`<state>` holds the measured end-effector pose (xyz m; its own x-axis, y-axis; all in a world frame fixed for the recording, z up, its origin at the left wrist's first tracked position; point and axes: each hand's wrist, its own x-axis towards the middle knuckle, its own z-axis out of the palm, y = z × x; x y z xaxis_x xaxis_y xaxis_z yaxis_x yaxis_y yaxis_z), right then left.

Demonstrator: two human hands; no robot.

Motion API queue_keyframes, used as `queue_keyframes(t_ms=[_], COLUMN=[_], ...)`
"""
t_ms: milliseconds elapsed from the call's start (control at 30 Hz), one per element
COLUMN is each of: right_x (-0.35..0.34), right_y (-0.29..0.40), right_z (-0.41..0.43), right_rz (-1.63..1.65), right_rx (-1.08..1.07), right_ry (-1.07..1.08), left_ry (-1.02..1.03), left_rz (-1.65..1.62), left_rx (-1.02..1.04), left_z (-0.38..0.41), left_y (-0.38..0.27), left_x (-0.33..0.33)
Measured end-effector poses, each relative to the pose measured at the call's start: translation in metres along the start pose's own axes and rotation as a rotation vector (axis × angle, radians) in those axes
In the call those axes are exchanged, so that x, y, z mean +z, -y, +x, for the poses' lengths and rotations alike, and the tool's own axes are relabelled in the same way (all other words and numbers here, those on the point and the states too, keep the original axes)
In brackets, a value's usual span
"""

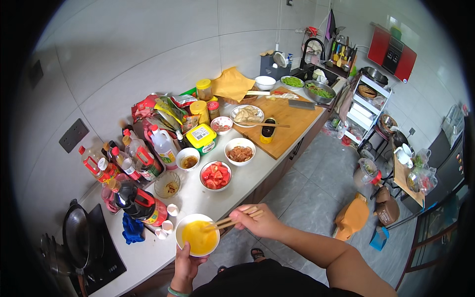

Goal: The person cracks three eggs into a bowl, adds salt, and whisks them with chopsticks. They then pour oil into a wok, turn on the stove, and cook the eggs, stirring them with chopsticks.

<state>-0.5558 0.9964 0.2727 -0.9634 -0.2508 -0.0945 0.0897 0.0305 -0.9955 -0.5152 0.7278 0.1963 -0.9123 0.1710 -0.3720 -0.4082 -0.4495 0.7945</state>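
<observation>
My left hand point(187, 261) grips a white bowl point(179, 237) by its near side, at the counter's front edge. Beaten yellow egg point(200, 239) fills much of the bowl. A pair of wooden chopsticks point(224, 223) is held in my right hand point(256, 221), with the tips dipped in the egg. Cracked eggshells point(167, 226) lie on the counter just left of the bowl. Beyond it stand a bowl of cut tomatoes point(216, 176) and a bowl of raw sliced meat point(240, 153).
A wok point(76, 234) sits on the black cooktop point(107, 256) at left. Sauce bottles point(139, 204) crowd the wall side, near a blue cloth point(132, 228). A cleaver point(302, 105) lies on the wooden cutting board point(289, 137). Beyond are a sink point(334, 78) and a shelf cart point(365, 111).
</observation>
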Motion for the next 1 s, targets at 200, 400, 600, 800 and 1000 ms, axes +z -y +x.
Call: queue_keyframes(t_ms=[200, 400, 600, 800, 1000], right_x=[-0.002, -0.004, -0.001, 0.023, 0.023], right_y=[-0.007, 0.0, 0.016, 0.021, 0.037], right_z=[0.002, 0.003, -0.004, -0.002, 0.009], right_rz=[-0.009, -0.063, -0.338, -0.406, -0.503], right_rx=[-0.057, -0.049, -0.279, -0.561, -0.634], right_ry=[-0.092, -0.054, 0.112, 0.368, 0.462], left_ry=[0.012, 0.04, 0.023, 0.056, 0.042], left_rz=[-0.001, -0.003, 0.031, 0.002, -0.071], left_rx=[-0.031, -0.047, -0.043, -0.052, -0.053], left_z=[0.001, 0.005, 0.003, 0.006, 0.009], left_y=[-0.001, 0.001, -0.002, 0.004, 0.007], left_x=[0.002, -0.003, 0.004, 0.006, 0.005])
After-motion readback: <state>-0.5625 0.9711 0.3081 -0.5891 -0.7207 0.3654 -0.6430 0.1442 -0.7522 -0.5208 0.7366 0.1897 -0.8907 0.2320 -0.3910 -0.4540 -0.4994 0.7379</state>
